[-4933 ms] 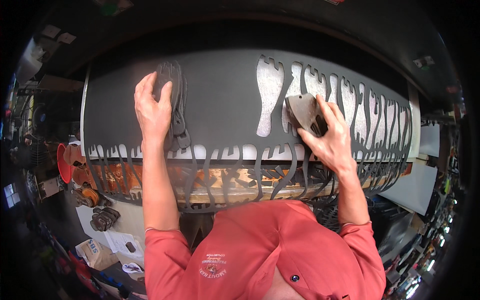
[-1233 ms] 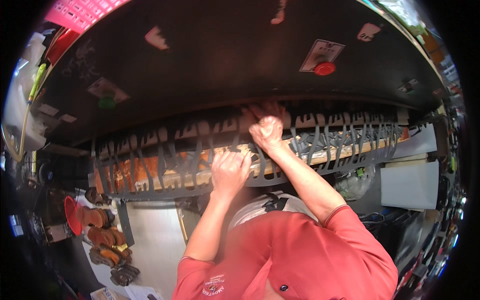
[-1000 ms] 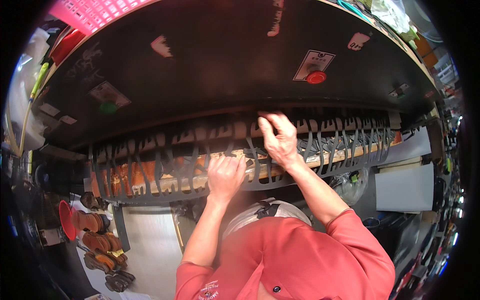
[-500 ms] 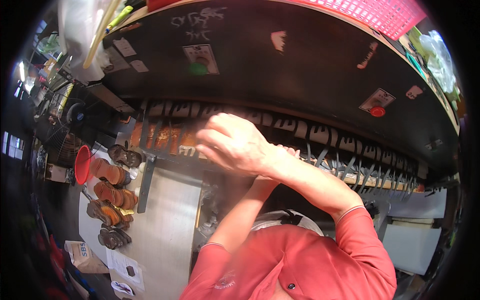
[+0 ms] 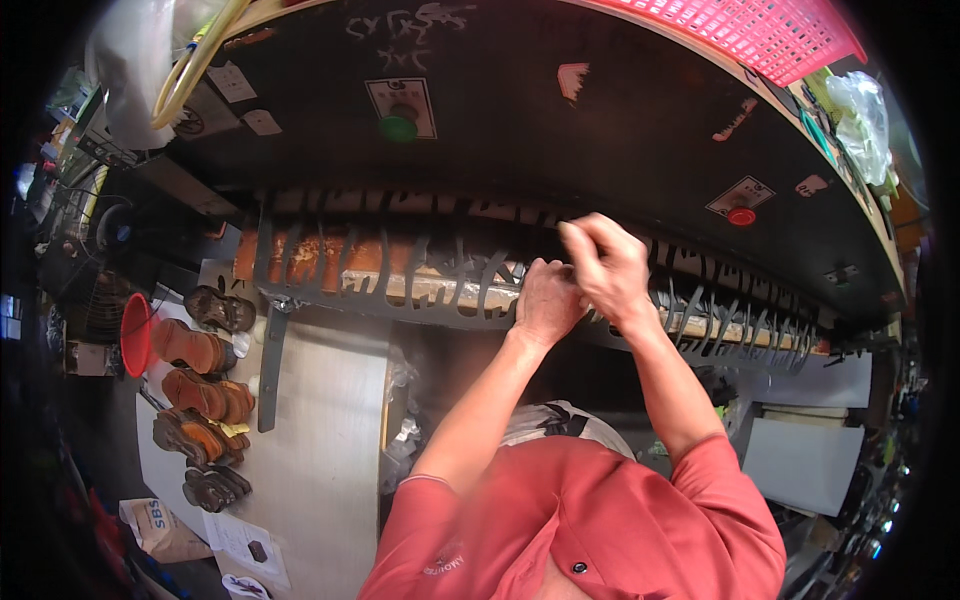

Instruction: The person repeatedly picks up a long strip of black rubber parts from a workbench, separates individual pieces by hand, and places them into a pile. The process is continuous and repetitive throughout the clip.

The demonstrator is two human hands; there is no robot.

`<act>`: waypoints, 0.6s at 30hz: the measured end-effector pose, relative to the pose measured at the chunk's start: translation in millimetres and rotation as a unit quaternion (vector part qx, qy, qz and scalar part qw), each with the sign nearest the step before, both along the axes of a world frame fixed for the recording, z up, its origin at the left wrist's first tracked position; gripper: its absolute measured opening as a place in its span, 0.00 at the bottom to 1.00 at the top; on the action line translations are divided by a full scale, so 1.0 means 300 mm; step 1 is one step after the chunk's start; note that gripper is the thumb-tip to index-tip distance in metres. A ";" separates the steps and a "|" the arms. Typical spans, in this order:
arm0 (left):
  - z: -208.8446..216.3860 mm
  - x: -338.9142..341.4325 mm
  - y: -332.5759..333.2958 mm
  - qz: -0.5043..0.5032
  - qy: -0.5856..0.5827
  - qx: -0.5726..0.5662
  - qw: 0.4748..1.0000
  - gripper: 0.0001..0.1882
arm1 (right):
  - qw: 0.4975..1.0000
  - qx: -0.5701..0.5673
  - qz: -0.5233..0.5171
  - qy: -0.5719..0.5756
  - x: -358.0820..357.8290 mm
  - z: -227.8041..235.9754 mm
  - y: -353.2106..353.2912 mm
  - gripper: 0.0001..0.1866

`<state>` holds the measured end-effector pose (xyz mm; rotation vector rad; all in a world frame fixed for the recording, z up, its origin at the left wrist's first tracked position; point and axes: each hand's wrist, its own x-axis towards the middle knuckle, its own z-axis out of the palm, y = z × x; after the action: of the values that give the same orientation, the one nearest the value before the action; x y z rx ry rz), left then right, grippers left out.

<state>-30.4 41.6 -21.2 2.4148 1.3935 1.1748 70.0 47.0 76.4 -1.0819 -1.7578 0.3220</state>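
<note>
My left hand (image 5: pixel 548 302) rests at the front edge of a long row of curved dark strips (image 5: pixel 455 262), its fingers curled in. What it holds, if anything, is hidden. Close beside it on the right, my right hand (image 5: pixel 612 270) is raised over the same row, fingers folded in and slightly blurred. Nothing can be made out inside its grip. The strips bridge a long slot under a black machine panel (image 5: pixel 480 130). Behind them show a brown, worn surface (image 5: pixel 318 255) and a pale wooden bar (image 5: pixel 400 288).
On the left, several brown and dark shoes (image 5: pixel 205 395) stand beside a pale tabletop (image 5: pixel 325 400), near a red bowl (image 5: pixel 137 335). The panel carries a green button (image 5: pixel 398 124) and a red button (image 5: pixel 740 216). A pink basket (image 5: pixel 740 40) sits above it.
My right hand has moved from the left, where it crossed over my left arm, to the right. My arms are uncrossed, and the left hand shows plainly. The view has shifted slightly.
</note>
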 end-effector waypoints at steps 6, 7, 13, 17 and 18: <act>0.019 0.009 -0.002 0.026 -0.011 0.092 0.995 0.17 | 0.988 -0.023 -0.150 0.023 0.238 -0.250 -0.109 0.09; 0.016 0.009 -0.001 0.025 -0.005 0.090 0.996 0.17 | 0.990 -0.017 -0.143 0.009 0.239 -0.280 -0.106 0.09; 0.020 0.012 -0.007 0.023 -0.005 0.069 0.997 0.16 | 0.994 -0.013 -0.110 -0.009 0.227 -0.306 -0.090 0.10; 0.025 0.004 -0.014 0.008 0.005 0.055 0.998 0.16 | 0.994 -0.015 -0.110 -0.001 0.222 -0.288 -0.099 0.09; 0.024 0.003 -0.018 0.006 0.004 0.051 0.999 0.16 | 0.994 -0.014 -0.108 0.002 0.222 -0.288 -0.101 0.09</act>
<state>-29.5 36.2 -14.1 2.4843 1.3858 1.2712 136.7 16.6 -10.1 -1.2773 -1.6200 0.2142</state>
